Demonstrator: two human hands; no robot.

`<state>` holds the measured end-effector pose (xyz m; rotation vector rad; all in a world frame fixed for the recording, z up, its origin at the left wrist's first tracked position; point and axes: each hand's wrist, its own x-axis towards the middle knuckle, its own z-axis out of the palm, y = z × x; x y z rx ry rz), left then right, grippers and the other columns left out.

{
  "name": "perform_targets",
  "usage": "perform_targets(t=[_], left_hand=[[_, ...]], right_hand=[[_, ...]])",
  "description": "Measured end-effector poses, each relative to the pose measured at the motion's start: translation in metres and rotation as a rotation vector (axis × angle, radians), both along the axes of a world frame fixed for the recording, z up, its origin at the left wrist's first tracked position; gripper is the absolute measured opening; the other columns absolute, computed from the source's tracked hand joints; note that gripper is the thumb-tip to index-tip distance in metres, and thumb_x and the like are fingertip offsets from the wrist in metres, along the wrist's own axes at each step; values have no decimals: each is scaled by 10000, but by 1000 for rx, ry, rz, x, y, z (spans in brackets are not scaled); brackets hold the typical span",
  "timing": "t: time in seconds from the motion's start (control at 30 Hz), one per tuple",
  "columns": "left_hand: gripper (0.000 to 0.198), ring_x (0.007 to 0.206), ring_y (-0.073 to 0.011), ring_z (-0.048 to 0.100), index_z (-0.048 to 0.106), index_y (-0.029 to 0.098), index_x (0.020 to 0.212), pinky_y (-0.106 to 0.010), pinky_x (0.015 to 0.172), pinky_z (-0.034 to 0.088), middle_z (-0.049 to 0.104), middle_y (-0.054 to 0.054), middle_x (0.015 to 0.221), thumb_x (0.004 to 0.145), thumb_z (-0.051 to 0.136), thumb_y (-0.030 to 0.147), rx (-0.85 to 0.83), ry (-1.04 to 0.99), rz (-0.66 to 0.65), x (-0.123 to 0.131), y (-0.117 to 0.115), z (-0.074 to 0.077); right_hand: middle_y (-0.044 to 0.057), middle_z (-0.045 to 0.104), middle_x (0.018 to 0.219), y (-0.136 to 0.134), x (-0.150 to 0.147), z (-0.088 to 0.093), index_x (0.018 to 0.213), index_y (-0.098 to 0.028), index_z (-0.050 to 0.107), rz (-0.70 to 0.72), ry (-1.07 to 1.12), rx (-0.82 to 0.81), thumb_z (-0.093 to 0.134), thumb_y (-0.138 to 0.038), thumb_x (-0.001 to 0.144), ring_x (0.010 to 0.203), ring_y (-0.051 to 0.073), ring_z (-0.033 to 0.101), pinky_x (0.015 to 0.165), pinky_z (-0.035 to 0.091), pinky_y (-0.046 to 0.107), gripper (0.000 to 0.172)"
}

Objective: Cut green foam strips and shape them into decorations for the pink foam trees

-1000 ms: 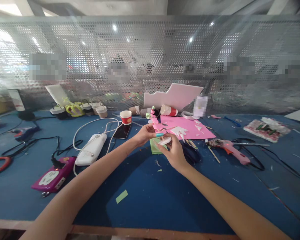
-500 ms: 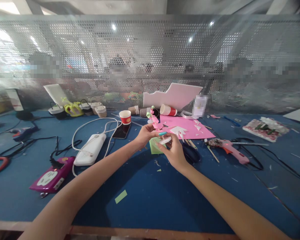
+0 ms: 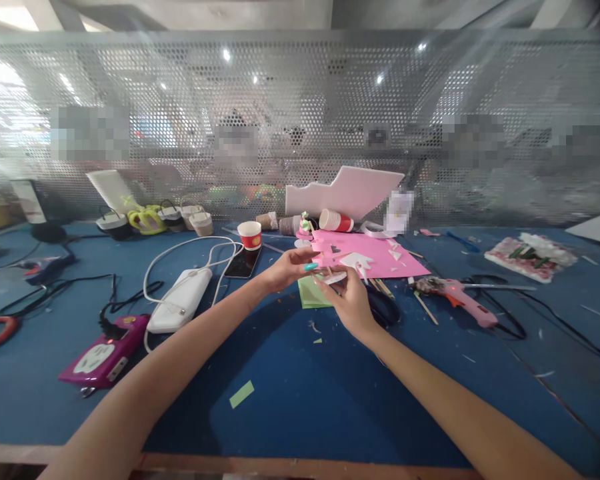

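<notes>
My right hand (image 3: pixel 351 301) pinches a small flat white piece (image 3: pixel 335 278) between thumb and fingers. A thin light stick seems to lie across it. Close by on the left, my left hand (image 3: pixel 290 269) has thumb and fingers brought together, the thumbnail teal. Whatever lies at its fingertips blends into the pink sheet (image 3: pixel 385 257) behind. Under the hands is a light green paper square (image 3: pixel 313 295). A small pink and green figure (image 3: pixel 305 225) stands beyond my left fingers, apparently on a white disc. White cut-out scraps (image 3: pixel 357 261) lie on the pink sheet.
A pink glue gun (image 3: pixel 463 300) with its cable lies right, beside dark-handled scissors (image 3: pixel 385 308). To the left are a white power bank (image 3: pixel 180 300), a magenta power box (image 3: pixel 107 350), a phone (image 3: pixel 245 262) and a red paper cup (image 3: pixel 251 235). A perforated screen (image 3: pixel 260 147) closes the back.
My left hand has shifted slightly left, away from the right fingers. Pink strips that showed at its fingertips are less distinct now. The right hand keeps the white piece.
</notes>
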<state>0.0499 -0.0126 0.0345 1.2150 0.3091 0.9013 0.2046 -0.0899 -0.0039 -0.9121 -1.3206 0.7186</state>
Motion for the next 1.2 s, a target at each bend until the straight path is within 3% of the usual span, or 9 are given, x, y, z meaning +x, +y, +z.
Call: perform_targets(t=[0.17, 0.33, 0.57, 0.7, 1.2], left_hand=[[528, 849, -186, 672, 657, 156, 1019, -329, 861, 488, 703, -85, 979, 519, 826, 141, -35, -27, -66, -4, 6, -4], [575, 936, -206, 657, 622, 154, 1091, -347, 890, 484, 686, -100, 1046, 553, 821, 191, -74, -25, -52, -8, 6, -4], [500, 832, -159, 670, 661, 144, 986, -274, 807, 507, 705, -72, 952, 519, 836, 178, -62, 23, 31, -3, 2, 0], [560, 813, -181, 673, 670, 130, 983, -292, 793, 506, 705, -94, 937, 466, 860, 226, -21, 43, 26, 4, -2, 0], [411, 698, -164, 667, 674, 126, 900, -294, 724, 505, 714, -68, 815, 513, 813, 128, -42, -36, 99, 19, -16, 3]], right_hand=[[86, 582, 1049, 0, 0, 0, 1013, -211, 495, 0, 10, 8, 713, -362, 710, 1002, 235, 593, 879, 507, 431, 404], [82, 576, 1034, 0, -1, -1, 996, -208, 491, 7, 20, 12, 720, -358, 704, 971, 223, 600, 871, 513, 423, 400], [86, 571, 1048, 1, -1, -3, 1013, -210, 484, -5, -16, 25, 705, -388, 717, 988, 226, 594, 869, 514, 438, 410], [87, 566, 1042, -1, -2, 0, 1011, -212, 480, -26, -66, 38, 697, -400, 722, 976, 227, 590, 847, 521, 432, 408], [80, 543, 1036, -6, -4, 6, 1002, -212, 489, -73, -129, 85, 686, -378, 729, 944, 220, 583, 789, 531, 407, 376]])
